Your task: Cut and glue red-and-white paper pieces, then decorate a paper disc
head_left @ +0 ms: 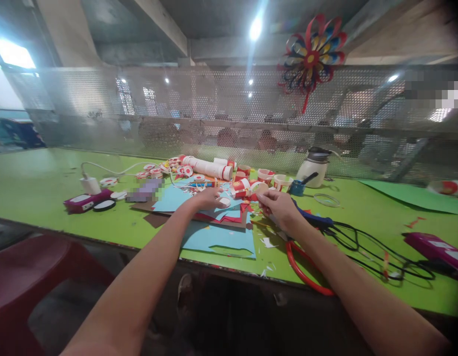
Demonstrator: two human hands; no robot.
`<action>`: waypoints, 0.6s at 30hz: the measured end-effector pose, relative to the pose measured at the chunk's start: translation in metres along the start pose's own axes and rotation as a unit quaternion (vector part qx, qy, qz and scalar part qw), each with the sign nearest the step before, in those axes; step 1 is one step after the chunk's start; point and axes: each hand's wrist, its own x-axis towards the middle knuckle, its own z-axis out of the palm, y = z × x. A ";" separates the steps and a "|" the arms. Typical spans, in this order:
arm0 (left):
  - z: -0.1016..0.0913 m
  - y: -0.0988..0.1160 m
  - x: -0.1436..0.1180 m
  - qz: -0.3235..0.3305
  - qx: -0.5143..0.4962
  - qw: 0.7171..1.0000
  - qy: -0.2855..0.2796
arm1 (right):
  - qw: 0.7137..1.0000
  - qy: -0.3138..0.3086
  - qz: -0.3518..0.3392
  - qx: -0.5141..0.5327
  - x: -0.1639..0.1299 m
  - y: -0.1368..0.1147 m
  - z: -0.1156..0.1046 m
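**A:** So, where's the small paper disc (pixel 262 189) being kept right now? Hard to spot in that mess.

**B:** Right at the fingertips of the right hand (pixel 278 208). It's pinched there, lifted just above the green table (pixel 39 183), a bit right of the pile of blue and red paper sheets (pixel 217 232).

**A:** And the left hand (pixel 208 198)?

**B:** Laid over the paper pile, fingers curled down onto a small white scrap (pixel 225 202). Whether it's really gripped or only touched can't be told. The two hands are kept near each other, with the disc between them but closer to the right one.

**A:** What's sat around them?

**B:** Red-and-white paper cups (pixel 266 175) are lined up just behind the hands, and a long white roll (pixel 208 168) is laid behind the left one. A white jug (pixel 313 169) with a small blue pot (pixel 297 187) just beside it is found further right. Black cables (pixel 365 244) and a red ring (pixel 303 269) are spread under the right forearm. A charger (pixel 90 185) and a pink box (pixel 86 201) are parked well off to the left. A red-and-blue paper pinwheel (pixel 312 57) is hung on the mesh screen (pixel 140 113) behind.
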 end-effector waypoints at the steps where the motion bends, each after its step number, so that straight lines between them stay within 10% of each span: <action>1: 0.002 -0.001 0.000 0.003 0.024 1.000 -0.010 | 1.000 -0.001 0.001 -0.003 0.000 0.001 0.000; 18: 0.040 0.037 -0.023 0.219 0.119 0.968 -0.014 | 0.998 -0.027 -0.028 -0.058 -0.007 -0.011 0.003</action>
